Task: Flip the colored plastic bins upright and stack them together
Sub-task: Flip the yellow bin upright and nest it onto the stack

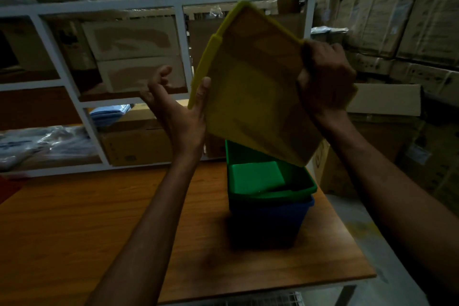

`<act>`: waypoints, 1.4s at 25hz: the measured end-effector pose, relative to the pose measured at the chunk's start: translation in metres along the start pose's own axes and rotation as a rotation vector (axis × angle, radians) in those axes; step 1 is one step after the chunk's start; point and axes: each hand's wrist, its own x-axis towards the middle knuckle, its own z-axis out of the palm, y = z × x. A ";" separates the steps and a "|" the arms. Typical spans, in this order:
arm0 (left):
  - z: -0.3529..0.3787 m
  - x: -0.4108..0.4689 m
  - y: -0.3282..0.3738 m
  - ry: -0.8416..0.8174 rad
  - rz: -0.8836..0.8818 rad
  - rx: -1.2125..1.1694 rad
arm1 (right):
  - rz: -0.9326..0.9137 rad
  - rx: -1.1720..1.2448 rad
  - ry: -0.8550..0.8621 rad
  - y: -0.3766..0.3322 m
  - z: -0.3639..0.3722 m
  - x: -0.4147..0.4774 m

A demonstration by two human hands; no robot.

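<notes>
A yellow plastic bin hangs tilted in the air above the table, its open side turned toward me. My right hand grips its right rim. My left hand is spread against its left edge, thumb on the wall, fingers apart behind it. Below it an upright green bin sits nested inside an upright blue bin on the wooden table. The yellow bin's lower corner hangs just over the green bin's rim.
White shelving with cardboard boxes and plastic-wrapped packs stands behind the table. Stacked cartons fill the right side. A red object shows at the table's left edge. The table's right edge lies close to the bins.
</notes>
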 end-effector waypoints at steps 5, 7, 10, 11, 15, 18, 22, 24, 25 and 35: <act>0.024 -0.031 -0.008 -0.154 -0.087 -0.134 | 0.475 0.127 -0.013 0.006 -0.007 -0.005; 0.030 -0.039 -0.010 -0.330 -0.104 -0.209 | 0.665 0.199 -0.079 0.009 -0.007 -0.013; 0.035 -0.038 -0.013 -0.437 -0.057 -0.168 | 0.807 0.386 -0.124 0.016 -0.005 -0.027; 0.035 -0.035 -0.013 -0.418 -0.009 -0.151 | 0.785 0.452 -0.142 0.019 -0.003 -0.032; 0.035 -0.015 -0.016 -0.354 0.042 -0.124 | 0.682 0.782 -0.345 0.037 0.000 -0.047; 0.031 0.005 -0.020 -0.367 -0.076 -0.105 | 0.653 0.902 -0.553 0.045 -0.001 -0.047; 0.039 0.029 -0.028 -0.521 -0.407 -0.111 | 0.815 0.948 -0.696 0.046 -0.001 -0.033; 0.048 0.029 -0.035 -0.563 -0.564 -0.115 | 0.927 0.922 -0.776 0.048 0.005 -0.031; 0.052 0.026 -0.039 -0.574 -0.630 -0.134 | 0.984 0.908 -0.805 0.051 0.009 -0.033; 0.069 -0.014 -0.090 -0.658 -1.027 -0.032 | 1.294 0.772 -1.000 0.068 0.026 -0.071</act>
